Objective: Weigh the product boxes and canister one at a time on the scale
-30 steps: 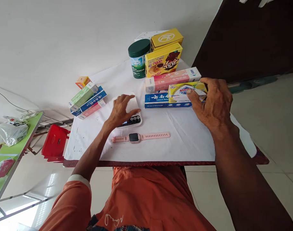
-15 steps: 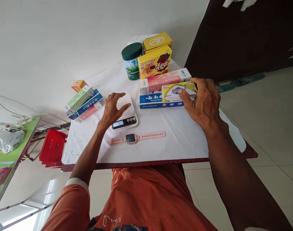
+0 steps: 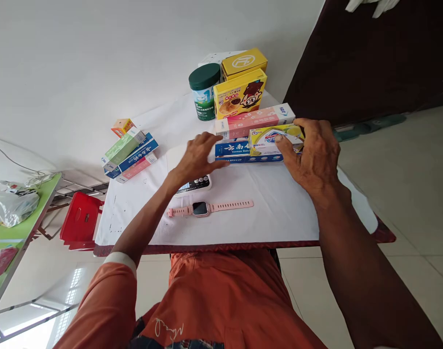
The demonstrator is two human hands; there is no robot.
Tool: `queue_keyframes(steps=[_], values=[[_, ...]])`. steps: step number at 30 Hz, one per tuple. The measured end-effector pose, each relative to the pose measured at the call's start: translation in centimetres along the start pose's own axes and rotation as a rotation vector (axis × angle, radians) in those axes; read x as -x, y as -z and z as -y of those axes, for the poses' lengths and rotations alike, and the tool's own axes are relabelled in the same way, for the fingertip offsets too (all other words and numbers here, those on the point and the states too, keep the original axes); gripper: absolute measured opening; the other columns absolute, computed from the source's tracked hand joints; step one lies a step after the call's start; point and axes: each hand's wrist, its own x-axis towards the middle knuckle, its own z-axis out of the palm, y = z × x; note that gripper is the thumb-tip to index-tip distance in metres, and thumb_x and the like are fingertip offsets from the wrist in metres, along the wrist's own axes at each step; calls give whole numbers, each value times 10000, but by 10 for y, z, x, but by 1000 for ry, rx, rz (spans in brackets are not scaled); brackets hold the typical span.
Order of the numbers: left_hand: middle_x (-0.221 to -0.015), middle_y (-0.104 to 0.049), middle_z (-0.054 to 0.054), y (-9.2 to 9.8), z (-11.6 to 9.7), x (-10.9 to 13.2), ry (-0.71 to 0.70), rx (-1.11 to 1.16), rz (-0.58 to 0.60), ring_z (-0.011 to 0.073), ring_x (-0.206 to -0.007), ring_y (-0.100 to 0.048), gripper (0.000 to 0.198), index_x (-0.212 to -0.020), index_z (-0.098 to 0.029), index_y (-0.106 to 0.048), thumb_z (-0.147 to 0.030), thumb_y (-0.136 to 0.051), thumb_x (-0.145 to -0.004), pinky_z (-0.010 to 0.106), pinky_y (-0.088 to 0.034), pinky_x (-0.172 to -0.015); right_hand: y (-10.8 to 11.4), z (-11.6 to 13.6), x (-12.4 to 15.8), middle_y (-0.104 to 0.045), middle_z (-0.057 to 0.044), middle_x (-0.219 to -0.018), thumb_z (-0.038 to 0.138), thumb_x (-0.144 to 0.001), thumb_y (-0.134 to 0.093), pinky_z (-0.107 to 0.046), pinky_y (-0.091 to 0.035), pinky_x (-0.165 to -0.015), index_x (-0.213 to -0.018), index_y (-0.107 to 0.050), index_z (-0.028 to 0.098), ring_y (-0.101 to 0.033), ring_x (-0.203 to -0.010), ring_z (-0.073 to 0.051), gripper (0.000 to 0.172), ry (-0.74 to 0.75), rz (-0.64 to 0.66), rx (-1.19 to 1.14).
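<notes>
One pink watch point(image 3: 201, 208) lies nearest to the person on the white cloth of the table point(image 3: 279, 213), with its strap flat and stretched from left to right. Just behind it stands one white scale point(image 3: 197, 184). The left hand point(image 3: 197, 157) hovers over its plate with the fingers spread wide and holding nothing. The fingertips come close to the left end of a long blue box point(image 3: 233, 151), but I cannot tell if they touch it. This blue box lies with its long axis from left to right.

On its right part rests the yellow and white box point(image 3: 270, 140), also with the long axis from left to right, nearly parallel to the near table edge, and the printed face toward the person. The right hand point(image 3: 316, 155) grasps this box at its right end: the thumb presses on the front face and the other fingers curl over the top.

Directly behind lies one long pink box point(image 3: 254, 121) in the same direction, its right end a little farther away. Farther back stand one yellow snack box point(image 3: 239, 93), one can point(image 3: 206, 92) with a dark green lid, closed so its content is hidden, and one plain yellow box point(image 3: 244, 62). All the boxes are closed.

At the left side of the table is a pile of three long boxes point(image 3: 130, 154), green, blue and pink, all pointing diagonally. One small orange box point(image 3: 122, 127) sits just behind them.
</notes>
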Motion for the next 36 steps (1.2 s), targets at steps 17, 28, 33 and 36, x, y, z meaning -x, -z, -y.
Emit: queue_keyframes(steps=[17,28,33,36], values=[[-1359,-670,157,-15,-46,-44,59,-199,206,335,-1277,-621,504,-1359,-166,-622,-394,-793,-943,487,-491,-1078,7,2,-3,-663,-225,-1308,599,-1035,-451,-540,-526,-1102,-1417,-598,122,-659,-1200,-344,628,-28,-5,-80],[-1300,-672,149,-18,-48,-35,27,-140,163,331,-1224,-623,499,-1307,-169,-625,-410,-830,-921,474,-519,-1016,16,-2,-6,-640,-182,-1395,748,-768,-800,-565,-537,-1117,-1387,-603,214,-628,-1303,-383,841,47,100,-197],[-1279,-661,129,-4,-52,-26,-30,-110,49,328,-1185,-606,427,-1274,-224,-601,-407,-806,-946,486,-529,-983,20,-3,-6,-671,-167,-1287,766,-810,-766,-533,-566,-1040,-1311,-690,202,-676,-1201,-358,758,-41,-59,-152],[-1222,-668,141,20,-42,-7,-26,-108,-47,319,-1145,-601,431,-1255,-201,-604,-404,-819,-940,481,-525,-985,24,-2,-7,-658,-196,-1296,801,-832,-713,-517,-586,-976,-1300,-681,174,-677,-1179,-352,783,-95,-176,-172]])
